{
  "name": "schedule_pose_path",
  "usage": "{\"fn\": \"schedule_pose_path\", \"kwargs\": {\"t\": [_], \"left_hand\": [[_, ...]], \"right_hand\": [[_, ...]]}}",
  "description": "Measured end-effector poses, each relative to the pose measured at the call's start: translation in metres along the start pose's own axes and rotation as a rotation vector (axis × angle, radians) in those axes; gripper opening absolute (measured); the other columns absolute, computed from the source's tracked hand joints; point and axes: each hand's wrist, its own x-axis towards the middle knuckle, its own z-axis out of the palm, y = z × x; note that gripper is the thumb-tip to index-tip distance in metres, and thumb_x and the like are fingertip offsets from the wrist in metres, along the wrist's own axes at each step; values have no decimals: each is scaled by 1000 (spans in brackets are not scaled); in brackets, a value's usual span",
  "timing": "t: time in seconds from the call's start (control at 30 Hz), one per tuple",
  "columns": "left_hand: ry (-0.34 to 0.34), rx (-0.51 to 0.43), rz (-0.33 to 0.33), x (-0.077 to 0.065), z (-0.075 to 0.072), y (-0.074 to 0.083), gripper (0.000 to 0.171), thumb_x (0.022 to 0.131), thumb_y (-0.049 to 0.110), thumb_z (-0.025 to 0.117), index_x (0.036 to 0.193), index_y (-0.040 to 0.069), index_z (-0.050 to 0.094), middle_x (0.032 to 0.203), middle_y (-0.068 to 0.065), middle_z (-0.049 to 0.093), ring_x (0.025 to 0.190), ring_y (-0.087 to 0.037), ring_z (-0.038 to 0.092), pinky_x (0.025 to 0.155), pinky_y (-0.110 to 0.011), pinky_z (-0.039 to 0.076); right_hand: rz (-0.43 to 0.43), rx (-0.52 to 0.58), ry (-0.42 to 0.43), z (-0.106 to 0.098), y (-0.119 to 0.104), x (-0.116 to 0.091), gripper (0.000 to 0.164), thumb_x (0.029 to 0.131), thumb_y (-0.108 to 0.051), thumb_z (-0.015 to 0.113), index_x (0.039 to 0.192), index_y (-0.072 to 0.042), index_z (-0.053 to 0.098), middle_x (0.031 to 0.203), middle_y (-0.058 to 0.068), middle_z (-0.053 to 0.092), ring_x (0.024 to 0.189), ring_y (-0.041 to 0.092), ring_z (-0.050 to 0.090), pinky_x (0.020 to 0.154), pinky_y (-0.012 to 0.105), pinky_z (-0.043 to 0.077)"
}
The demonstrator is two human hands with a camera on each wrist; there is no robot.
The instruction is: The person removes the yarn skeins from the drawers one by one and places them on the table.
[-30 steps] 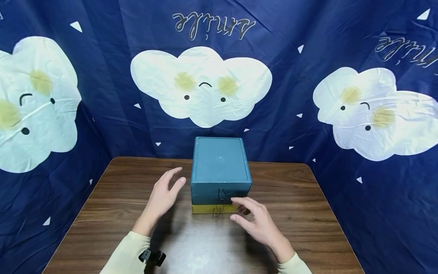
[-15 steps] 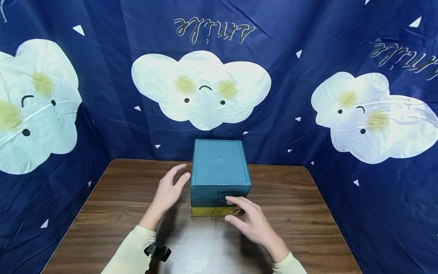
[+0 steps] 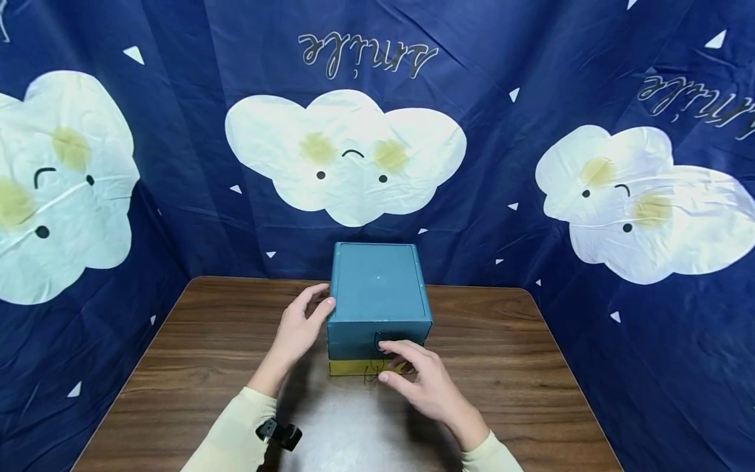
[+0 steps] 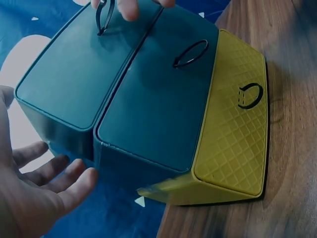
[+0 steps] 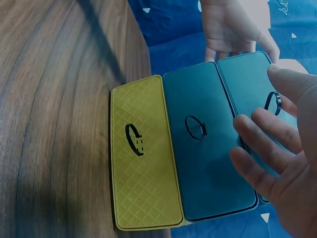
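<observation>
A small drawer box [image 3: 380, 282] stands on the table, with two teal drawers over a yellow one. The upper teal drawer [image 4: 74, 84], middle teal drawer [image 5: 208, 168] and quilted yellow drawer [image 5: 143, 183] all show flush fronts with black loop pulls. My left hand [image 3: 299, 328] is at the box's left side, fingers relaxed and thumb by the top edge. In the head view my right hand [image 3: 427, 380] reaches to the front. Its fingers and thumb are spread around the top loop [image 5: 268, 101] without closing on it.
The brown wooden table [image 3: 513, 367] extends to both sides and in front of the box. Behind and beside it hangs a dark blue cloth [image 3: 495, 52] printed with white clouds. A black strap device [image 3: 279, 434] sits at the left sleeve.
The left hand has moved right, up to the box's side. The right hand has shifted left along the front to the top loop. The drawers have stayed shut.
</observation>
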Motion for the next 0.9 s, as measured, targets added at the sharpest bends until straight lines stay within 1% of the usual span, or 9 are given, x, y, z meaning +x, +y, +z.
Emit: {"fn": "schedule_pose_path", "kwargs": {"t": [0.1,0.13,0.17,0.3,0.43,0.6,0.83,0.9], "left_hand": [[-6,-3,-13,0,2,2,48,103,35,64,144,11,58,134,-13,66,123,-27,62,105,-44,50],[-6,0,-19,1,2,3,49,102,36,65,143,12,58,133,-13,66,123,-27,62,105,-46,50],[-1,2,-23,1,2,3,50,101,40,66,142,14,58,131,-11,67,122,-25,63,104,-45,50],[5,-7,-64,3,3,5,54,97,45,70,141,17,59,128,-10,69,118,-25,65,99,-44,52],[10,-31,-95,4,3,8,55,95,44,73,141,16,60,126,-11,70,116,-25,66,95,-41,53],[28,-42,-108,4,4,10,53,95,39,74,139,14,62,123,-13,72,115,-27,68,92,-34,53],[45,-41,-108,5,4,12,49,95,35,74,137,12,64,121,-13,73,112,-27,69,87,-27,54],[45,-45,-106,5,4,13,49,94,34,75,137,11,64,121,-14,74,112,-27,70,86,-25,53]], "right_hand": [[4,9,0,1,-2,2,40,96,-21,75,133,-11,66,125,10,70,94,23,72,76,38,61],[5,10,-2,0,-2,2,39,96,-22,74,133,-12,67,124,9,70,94,23,72,77,38,61],[3,9,0,0,-2,3,38,97,-22,74,132,-12,67,124,9,70,94,22,72,77,38,61],[-10,-4,10,1,-2,4,35,97,-21,73,130,-11,68,121,9,71,94,16,72,77,39,61],[-4,-7,13,1,-3,4,33,98,-22,72,129,-11,68,119,8,71,94,11,70,77,39,61],[-4,-13,18,2,-4,3,32,98,-22,72,128,-11,68,116,7,72,93,9,69,76,36,61],[-24,-67,50,3,-8,1,25,97,-20,73,121,-14,71,109,-9,71,92,6,68,75,27,59],[-41,-89,66,3,-9,0,22,97,-18,73,118,-14,73,107,-11,71,90,4,67,74,27,59]]}}
